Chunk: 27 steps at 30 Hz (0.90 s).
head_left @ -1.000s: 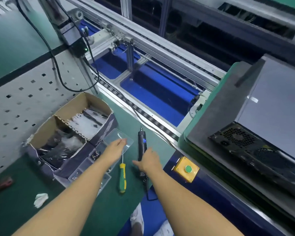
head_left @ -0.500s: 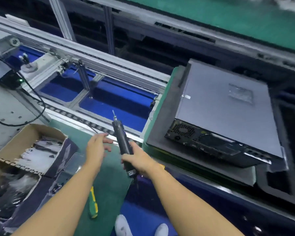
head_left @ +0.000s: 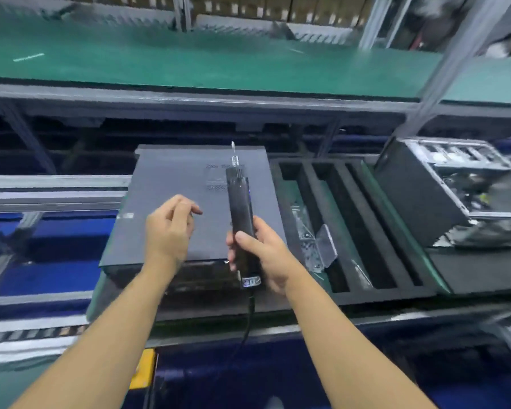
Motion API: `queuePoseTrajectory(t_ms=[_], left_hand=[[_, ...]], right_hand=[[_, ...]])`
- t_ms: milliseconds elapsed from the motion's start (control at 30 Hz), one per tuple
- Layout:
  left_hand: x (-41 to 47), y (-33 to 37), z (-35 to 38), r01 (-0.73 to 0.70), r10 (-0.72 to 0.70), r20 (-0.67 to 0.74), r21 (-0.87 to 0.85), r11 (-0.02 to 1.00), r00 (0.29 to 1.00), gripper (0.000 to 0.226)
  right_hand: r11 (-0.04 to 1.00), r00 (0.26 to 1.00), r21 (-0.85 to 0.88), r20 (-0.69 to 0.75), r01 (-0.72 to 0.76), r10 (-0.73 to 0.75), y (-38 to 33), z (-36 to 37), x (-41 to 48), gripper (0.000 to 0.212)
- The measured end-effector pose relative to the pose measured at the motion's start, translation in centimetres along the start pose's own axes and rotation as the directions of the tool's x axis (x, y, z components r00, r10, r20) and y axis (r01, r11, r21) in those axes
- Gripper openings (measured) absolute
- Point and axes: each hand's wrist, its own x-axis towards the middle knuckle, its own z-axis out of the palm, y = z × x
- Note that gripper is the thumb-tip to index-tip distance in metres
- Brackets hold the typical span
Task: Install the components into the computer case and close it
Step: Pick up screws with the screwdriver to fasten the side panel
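- Stretching across the far side was a long green-matted table (head_left: pixel 189 63), blurred, with grey metal framing below it.
- A closed flat grey metal computer case (head_left: pixel 171 196) lay on its side in the middle of the view, on a dark pad, lid uppermost, with a small vent pattern near its far right corner.
- Just beside it on the right sat a black foam tray with long parallel slots (head_left: pixel 363 231).
- Further right stood a second computer chassis, black and open-sided (head_left: pixel 425 187), its silver inner frame showing.
- The right grip (head_left: pixel 267 255) was wrapped round the lower half of a black cylindrical electric screwdriver (head_left: pixel 240 202), thumb laid across the front of the barrel. The tool pointed away from the person, its bit over the far part of the grey lid, its black cord (head_left: pixel 248 323) hanging down from its base.
- The left grip (head_left: pixel 167 231) hovered above the lid near its front edge, just left of the screwdriver, fingers curled in towards the thumb; whether it held anything could not be told.
- A bent clear plastic piece (head_left: pixel 326 246) leaned in the foam tray's left slot.
- A yellow box (head_left: pixel 143 370) showed at the lower edge.
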Motion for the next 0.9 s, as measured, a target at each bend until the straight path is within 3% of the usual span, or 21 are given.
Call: queuePoseTrajectory(t_ms=[100, 133, 267, 433, 500, 567, 667, 767, 833, 900], left_hand=[[1.5, 1.2, 7.8, 0.004, -0.010, 0.159, 0.040, 0.999, 0.987, 0.023], [1.8, 1.3, 10.2, 0.016, -0.030, 0.211, 0.071, 0.997, 0.977, 0.020], [2.2, 0.3, 19.3, 0.087, -0.146, 0.371, 0.173, 0.981, 0.917, 0.021], [1.6, -3.3, 27.1, 0.190, -0.343, 0.461, 0.347, 0.919, 0.818, 0.024], [1.8, -5.3, 28.7, 0.020, -0.386, 0.518, 0.578, 0.815, 0.764, 0.023], [2.2, -7.1, 29.9, -0.211, -0.439, 0.566, 0.749, 0.628, 0.698, 0.022], [3.2, -9.7, 31.5, -0.373, -0.558, 0.578, 0.814, 0.444, 0.596, 0.023], [3.4, -12.4, 33.2, -0.439, -0.666, 0.555, 0.824, 0.358, 0.498, 0.023], [3.0, -14.5, 34.1, -0.455, -0.713, 0.512, 0.839, 0.297, 0.479, 0.025], [2.6, -16.1, 35.1, -0.513, -0.698, 0.484, 0.837, 0.194, 0.527, 0.025]], right_hand=[[1.000, 0.989, 0.008, -0.145, -0.025, 0.026, -1.6, -7.2, -1.8, 0.074], [1.000, 0.985, 0.003, -0.173, -0.027, 0.027, -1.9, -9.5, -2.5, 0.074], [0.999, 0.971, -0.017, -0.236, -0.037, 0.032, -2.0, -17.4, -5.3, 0.041], [0.997, 0.940, 0.007, -0.334, -0.078, 0.076, -0.9, -23.6, -7.2, 0.055], [0.995, 0.929, 0.029, -0.357, -0.094, 0.098, -0.1, -25.2, -7.3, 0.055], [0.992, 0.921, 0.049, -0.369, -0.112, 0.123, 0.6, -26.5, -7.3, 0.058], [0.988, 0.915, 0.042, -0.374, -0.147, 0.152, 1.6, -28.0, -7.2, 0.058], [0.985, 0.916, 0.068, -0.360, -0.160, 0.174, 2.7, -29.1, -6.9, 0.056], [0.983, 0.916, 0.095, -0.357, -0.160, 0.183, 3.4, -29.7, -6.6, 0.054], [0.982, 0.915, 0.110, -0.359, -0.152, 0.182, 4.0, -30.1, -6.4, 0.048]])
